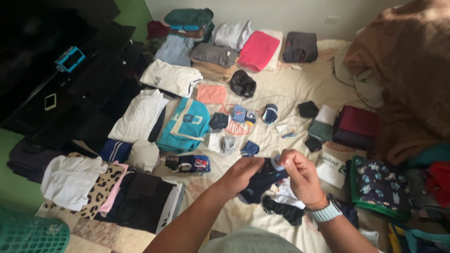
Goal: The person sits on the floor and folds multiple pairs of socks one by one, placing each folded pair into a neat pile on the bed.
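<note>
Two hands on a dark sock over a bed of folded clothes

Both hands meet at the lower middle of the view, above a cream bedsheet point(281, 89). The left hand point(241, 173) pinches the near edge of a dark navy sock point(263, 180), fingers closed on the fabric. The right hand point(300, 175), with a pale watch band point(324, 213) at the wrist, grips the sock's top, thumb and fingertips pressed together around a light blue patch at the cuff. The sock hangs between the two hands, just above the sheet.

Right below the hands lie a black sock point(283, 210) and a white cloth point(288, 194), touching each other. Beyond the hands sits a loose scatter of small rolled socks point(248, 149), well apart from the big piles.

To the left, a turquoise top point(187, 124) lies beside a white shirt point(140, 115). Nearer the bed's edge are a leopard-print piece point(101, 189) and a black garment point(140, 199). At the far end, a pink stack point(258, 50) sits next to a dark grey one point(300, 47).

On the right, a maroon pile point(358, 122) rests near a brown blanket point(408, 70), and a floral cloth point(379, 187) lies close to the right wrist. A green basket point(28, 234) shows at the bottom left corner, and a phone point(50, 101) rests on dark furniture point(89, 79)
</note>
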